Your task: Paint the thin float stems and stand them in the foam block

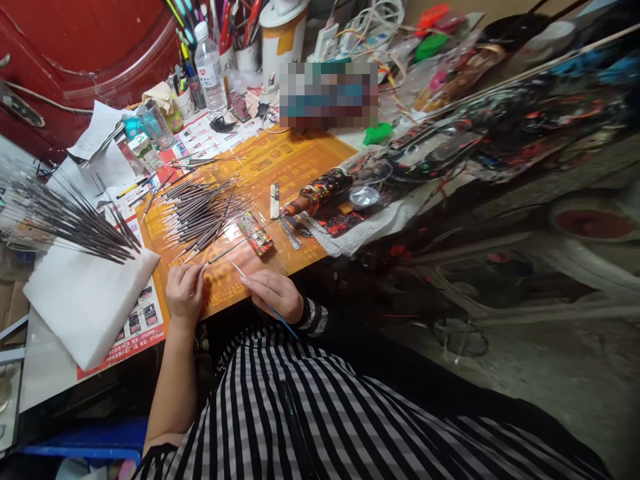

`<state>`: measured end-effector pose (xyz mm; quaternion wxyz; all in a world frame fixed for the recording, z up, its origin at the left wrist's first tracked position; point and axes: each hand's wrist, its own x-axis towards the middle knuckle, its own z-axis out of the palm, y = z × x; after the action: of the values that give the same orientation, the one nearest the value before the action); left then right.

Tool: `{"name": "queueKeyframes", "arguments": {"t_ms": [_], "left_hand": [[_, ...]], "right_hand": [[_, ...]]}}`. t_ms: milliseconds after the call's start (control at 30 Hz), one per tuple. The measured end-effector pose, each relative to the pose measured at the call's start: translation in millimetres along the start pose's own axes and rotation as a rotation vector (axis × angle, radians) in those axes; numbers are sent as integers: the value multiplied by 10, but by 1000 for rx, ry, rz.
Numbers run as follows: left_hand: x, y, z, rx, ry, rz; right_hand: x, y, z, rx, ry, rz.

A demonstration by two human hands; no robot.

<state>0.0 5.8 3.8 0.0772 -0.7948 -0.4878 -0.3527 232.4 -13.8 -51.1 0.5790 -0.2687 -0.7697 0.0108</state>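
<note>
A folded white padded sheet point(85, 310) is recorded at far left, with a fan of slender dark pointed rods point(75, 223) laid across its upper part, tips directed outward. To its right, the left hand point(185, 293) is found curled and narrow on a glossy orange printed paper sheet point(260, 167); its fingertips point(197, 275) meet the end of a thin brown rod point(225, 253), though whether that rod is gripped cannot be told. Above, a loose heap of smooth, straight brown rods point(200, 213) is piled on the paper. The right hand point(273, 293) is closed in a narrow pinch on a thin blue rod point(285, 325), whose pale tip projects ahead of the fingers, and which is located just over the front edge of the paper. For so fine a shaft, a light pinch close to the tip is judged preferable, with the wrist kept steady and undue pressure avoided. Further right, a small paint-spattered rectangular block point(255, 233) is noted on the paper, and a crumpled white cloth point(345, 227) streaked with dark paint is seen beyond it
</note>
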Motion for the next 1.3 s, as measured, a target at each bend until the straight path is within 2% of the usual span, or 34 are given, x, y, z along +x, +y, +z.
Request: {"name": "queueKeyframes", "arguments": {"t_ms": [133, 367, 600, 967, 1300], "left_hand": [[-7, 33, -9, -8, 5, 4], [-38, 47, -15, 28, -26, -13], [-52, 41, -7, 10, -29, -25], [-49, 58, -10, 28, -30, -19], [-45, 55, -8, 10, -20, -11]], "right_hand": [[2, -129, 160, 40, -87, -29], [-136, -119, 355, 52, -87, -20], [-180, -117, 359, 23, -110, -9], [-69, -170, 306, -37, -119, -53], [-168, -131, 353, -19, -147, -32]]}}
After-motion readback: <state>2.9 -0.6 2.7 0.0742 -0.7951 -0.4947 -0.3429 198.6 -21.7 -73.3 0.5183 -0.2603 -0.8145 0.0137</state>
